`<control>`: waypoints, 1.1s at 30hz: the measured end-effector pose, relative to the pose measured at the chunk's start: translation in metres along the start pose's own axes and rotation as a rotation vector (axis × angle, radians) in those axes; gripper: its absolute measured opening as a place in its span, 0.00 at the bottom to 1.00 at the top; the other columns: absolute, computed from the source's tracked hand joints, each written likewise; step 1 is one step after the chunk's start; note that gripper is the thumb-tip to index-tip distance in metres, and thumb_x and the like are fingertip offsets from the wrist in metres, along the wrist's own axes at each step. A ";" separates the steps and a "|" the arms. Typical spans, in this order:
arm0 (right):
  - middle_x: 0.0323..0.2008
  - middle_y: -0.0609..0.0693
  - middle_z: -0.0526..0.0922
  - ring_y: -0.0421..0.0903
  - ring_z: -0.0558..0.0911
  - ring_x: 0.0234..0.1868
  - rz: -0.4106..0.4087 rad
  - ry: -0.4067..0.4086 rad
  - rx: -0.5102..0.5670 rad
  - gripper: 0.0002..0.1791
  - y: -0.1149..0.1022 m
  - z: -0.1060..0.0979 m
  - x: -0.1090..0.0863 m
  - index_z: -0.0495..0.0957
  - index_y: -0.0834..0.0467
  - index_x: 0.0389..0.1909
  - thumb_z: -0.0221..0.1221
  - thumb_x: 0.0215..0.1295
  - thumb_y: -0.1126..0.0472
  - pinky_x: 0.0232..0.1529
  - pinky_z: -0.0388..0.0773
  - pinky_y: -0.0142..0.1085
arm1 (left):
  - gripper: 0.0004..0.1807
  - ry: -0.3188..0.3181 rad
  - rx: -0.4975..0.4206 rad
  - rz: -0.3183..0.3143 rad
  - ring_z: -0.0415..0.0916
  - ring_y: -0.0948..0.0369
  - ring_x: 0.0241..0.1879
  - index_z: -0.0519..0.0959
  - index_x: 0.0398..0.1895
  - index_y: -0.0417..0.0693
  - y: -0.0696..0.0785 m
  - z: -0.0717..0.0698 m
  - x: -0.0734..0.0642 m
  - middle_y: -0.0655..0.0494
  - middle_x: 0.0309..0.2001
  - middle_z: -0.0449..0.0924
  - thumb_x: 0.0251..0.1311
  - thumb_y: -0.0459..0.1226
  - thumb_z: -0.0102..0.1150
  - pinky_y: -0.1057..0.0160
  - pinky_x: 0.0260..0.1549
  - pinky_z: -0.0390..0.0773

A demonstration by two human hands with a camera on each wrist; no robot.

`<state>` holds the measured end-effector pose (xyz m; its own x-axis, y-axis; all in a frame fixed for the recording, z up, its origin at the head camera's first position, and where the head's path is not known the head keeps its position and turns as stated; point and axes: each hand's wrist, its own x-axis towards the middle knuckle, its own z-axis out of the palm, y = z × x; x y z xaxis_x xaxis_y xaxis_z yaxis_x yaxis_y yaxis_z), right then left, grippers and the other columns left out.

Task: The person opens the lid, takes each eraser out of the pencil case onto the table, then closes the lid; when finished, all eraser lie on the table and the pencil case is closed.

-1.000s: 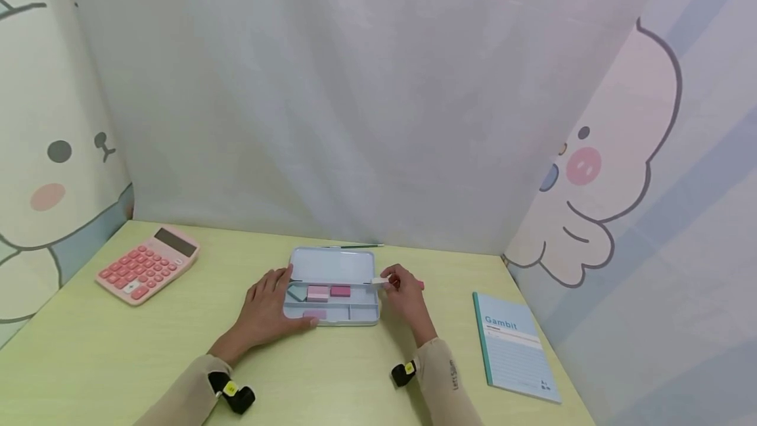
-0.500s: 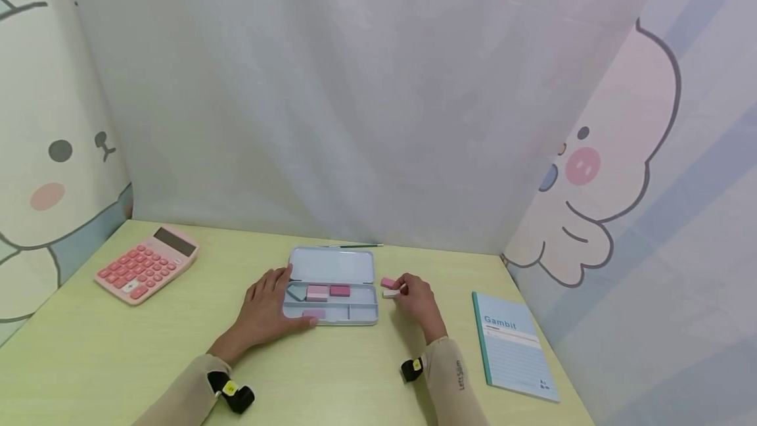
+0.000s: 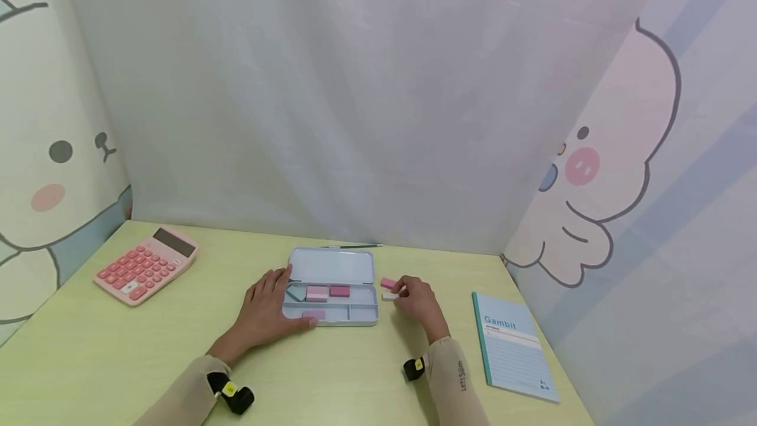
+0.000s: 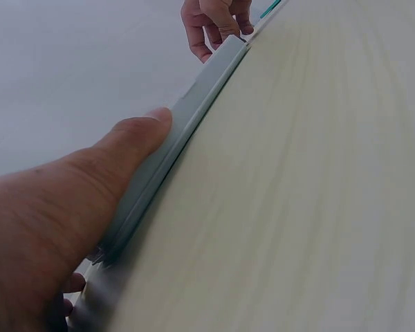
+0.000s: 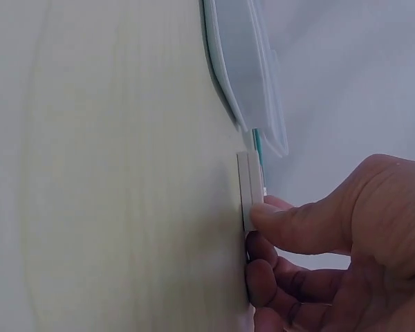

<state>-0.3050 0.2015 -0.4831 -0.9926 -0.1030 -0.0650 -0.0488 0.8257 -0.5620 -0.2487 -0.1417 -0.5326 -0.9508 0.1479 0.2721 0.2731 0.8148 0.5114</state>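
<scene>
An open pale blue pencil case (image 3: 334, 322) lies on the table, its lid (image 3: 332, 265) tipped back. My left hand (image 3: 266, 311) holds its left end, with the thumb along the front edge, as the left wrist view also shows. Inside are a grey-green block (image 3: 296, 292), a light pink eraser (image 3: 317, 294), a darker pink eraser (image 3: 340, 291) and, in the front section, a pale pink block (image 3: 313, 314). Right of the case, my right hand (image 3: 420, 301) pinches a small white eraser (image 5: 250, 190) down at the tabletop. A pink eraser (image 3: 388, 283) lies just behind it.
A green pencil (image 3: 361, 246) lies behind the case. At the back left sits a pink calculator (image 3: 148, 265). A blue notebook (image 3: 516, 347) lies to the right. A grey curtain (image 3: 319, 97) hangs behind the table (image 3: 331, 373).
My right hand has moved right and down from the case's edge with the white eraser, lowering it to the table. The pink eraser now lies apart from that hand. My left hand stays put.
</scene>
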 end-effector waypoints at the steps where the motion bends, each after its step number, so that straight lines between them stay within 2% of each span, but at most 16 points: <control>1: 0.39 0.54 0.84 0.49 0.77 0.37 0.000 0.001 -0.001 0.07 0.000 0.000 0.000 0.83 0.59 0.43 0.66 0.66 0.69 0.40 0.76 0.40 | 0.71 -0.002 0.003 -0.002 0.59 0.32 0.78 0.56 0.84 0.35 0.000 0.000 0.000 0.33 0.77 0.64 0.49 0.72 0.72 0.25 0.71 0.62; 9: 0.38 0.54 0.83 0.49 0.77 0.38 -0.014 -0.007 -0.006 0.07 0.001 0.000 0.001 0.82 0.58 0.43 0.65 0.66 0.70 0.40 0.75 0.41 | 0.71 -0.035 0.029 -0.025 0.58 0.33 0.79 0.55 0.85 0.37 -0.001 -0.001 0.001 0.34 0.79 0.62 0.50 0.74 0.69 0.25 0.73 0.61; 20: 0.44 0.57 0.86 0.50 0.80 0.42 0.001 0.027 0.015 0.08 -0.010 -0.007 -0.004 0.83 0.59 0.46 0.65 0.68 0.69 0.47 0.82 0.47 | 0.70 -0.031 0.019 -0.024 0.57 0.32 0.79 0.55 0.85 0.37 -0.001 -0.001 0.002 0.33 0.79 0.62 0.50 0.73 0.71 0.25 0.73 0.61; 23: 0.44 0.58 0.87 0.50 0.81 0.42 -0.041 0.055 0.015 0.07 -0.015 -0.005 -0.005 0.83 0.60 0.46 0.66 0.69 0.68 0.44 0.82 0.44 | 0.71 -0.031 0.022 -0.024 0.57 0.32 0.79 0.56 0.85 0.36 -0.001 -0.001 0.001 0.32 0.79 0.62 0.50 0.73 0.71 0.25 0.73 0.61; 28: 0.40 0.57 0.88 0.48 0.82 0.39 -0.165 0.094 0.039 0.07 -0.025 0.004 -0.004 0.84 0.61 0.46 0.67 0.69 0.67 0.42 0.81 0.41 | 0.70 -0.032 0.026 -0.024 0.57 0.32 0.79 0.56 0.85 0.36 -0.002 0.000 0.001 0.32 0.79 0.62 0.50 0.73 0.71 0.24 0.73 0.61; 33: 0.40 0.53 0.86 0.46 0.78 0.39 -0.205 0.088 0.108 0.08 -0.039 0.016 -0.008 0.85 0.60 0.48 0.67 0.71 0.66 0.42 0.78 0.36 | 0.70 -0.032 0.025 -0.026 0.57 0.32 0.79 0.55 0.85 0.37 -0.001 0.000 0.002 0.33 0.79 0.62 0.50 0.72 0.71 0.25 0.73 0.61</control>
<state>-0.2937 0.1610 -0.4736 -0.9694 -0.2095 0.1283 -0.2422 0.7279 -0.6414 -0.2504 -0.1427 -0.5324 -0.9619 0.1441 0.2324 0.2449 0.8321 0.4976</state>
